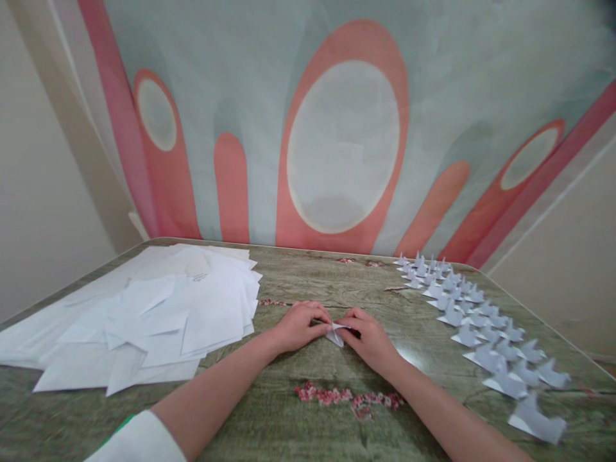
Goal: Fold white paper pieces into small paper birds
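A small piece of folded white paper is held between my two hands over the middle of the table. My left hand pinches its left side between thumb and fingers. On the opposite side, my right hand grips the paper's right edge with thumb and forefinger. The paper comes to a point toward me, and its upper part is partly hidden by my fingers.
A wide, loose pile of white paper sheets covers the table's left side. Several folded paper figures stand in rows along the right. The wood-patterned table has printed pink flowers. Behind it hangs a patterned backdrop.
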A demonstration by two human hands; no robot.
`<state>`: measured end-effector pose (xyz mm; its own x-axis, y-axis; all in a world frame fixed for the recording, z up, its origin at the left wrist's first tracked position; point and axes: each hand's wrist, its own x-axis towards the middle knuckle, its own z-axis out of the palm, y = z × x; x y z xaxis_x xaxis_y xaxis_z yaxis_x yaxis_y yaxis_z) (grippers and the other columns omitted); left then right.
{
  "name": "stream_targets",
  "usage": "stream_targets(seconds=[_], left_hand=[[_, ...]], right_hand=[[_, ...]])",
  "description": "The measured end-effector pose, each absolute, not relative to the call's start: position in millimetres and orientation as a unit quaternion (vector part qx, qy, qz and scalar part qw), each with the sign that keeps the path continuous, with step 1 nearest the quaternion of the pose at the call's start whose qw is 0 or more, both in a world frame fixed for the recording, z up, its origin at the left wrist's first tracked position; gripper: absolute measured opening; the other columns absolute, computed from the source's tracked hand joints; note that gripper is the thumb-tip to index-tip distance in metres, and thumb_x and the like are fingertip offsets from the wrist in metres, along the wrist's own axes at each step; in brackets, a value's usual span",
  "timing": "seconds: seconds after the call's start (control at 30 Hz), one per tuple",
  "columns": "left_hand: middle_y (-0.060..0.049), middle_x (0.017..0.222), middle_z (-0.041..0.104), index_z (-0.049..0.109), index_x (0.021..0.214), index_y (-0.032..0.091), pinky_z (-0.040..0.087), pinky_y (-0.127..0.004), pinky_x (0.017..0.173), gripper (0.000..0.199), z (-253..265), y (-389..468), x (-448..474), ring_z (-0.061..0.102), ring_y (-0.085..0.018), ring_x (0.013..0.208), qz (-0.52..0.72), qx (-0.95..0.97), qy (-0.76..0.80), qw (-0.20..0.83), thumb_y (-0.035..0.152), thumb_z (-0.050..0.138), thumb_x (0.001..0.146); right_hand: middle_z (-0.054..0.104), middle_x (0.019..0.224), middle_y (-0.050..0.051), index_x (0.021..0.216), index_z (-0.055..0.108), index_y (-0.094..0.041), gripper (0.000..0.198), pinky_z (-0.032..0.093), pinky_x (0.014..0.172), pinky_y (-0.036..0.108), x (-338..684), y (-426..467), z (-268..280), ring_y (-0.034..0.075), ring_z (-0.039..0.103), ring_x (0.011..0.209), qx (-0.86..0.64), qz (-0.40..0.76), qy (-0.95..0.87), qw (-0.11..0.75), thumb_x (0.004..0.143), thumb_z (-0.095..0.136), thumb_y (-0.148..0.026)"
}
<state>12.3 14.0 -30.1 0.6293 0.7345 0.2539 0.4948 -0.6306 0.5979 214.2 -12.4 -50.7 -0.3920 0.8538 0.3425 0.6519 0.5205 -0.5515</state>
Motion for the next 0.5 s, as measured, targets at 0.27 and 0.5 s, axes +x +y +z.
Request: stream_targets(seconds=[0.27, 0.5], left_hand=[[-0.001, 0.089, 0.063, 0.067, 0.082, 0.021, 0.037, -0.025, 0.082, 0.019, -32.5, 16.1, 13.3, 0.056, -0.015, 0.086, 0.247, 0.867, 0.355, 0.249, 0.038, 0.058, 0.078], [-0.001, 0.087, 0.063, 0.067, 0.078, 0.020, 0.038, -0.025, 0.079, 0.020, -32.1, 14.5, 16.3, 0.056, -0.015, 0.084, 0.246, 0.856, 0.384, 0.242, 0.039, 0.061, 0.074]], right_hand=[[0.055, 0.078, 0.003, 0.089, 0.068, -0.024, 0.016, 0.041, 0.068, 0.027, 213.6, -12.7, -49.4, 0.015, 0.052, 0.075, -0.463, 0.173, -0.814, 0.304, 0.081, 0.054, -0.026], [0.055, 0.077, 0.003, 0.089, 0.069, -0.024, 0.017, 0.041, 0.068, 0.028, 213.0, -11.7, -51.9, 0.016, 0.052, 0.075, -0.464, 0.166, -0.817, 0.301, 0.081, 0.054, -0.025]])
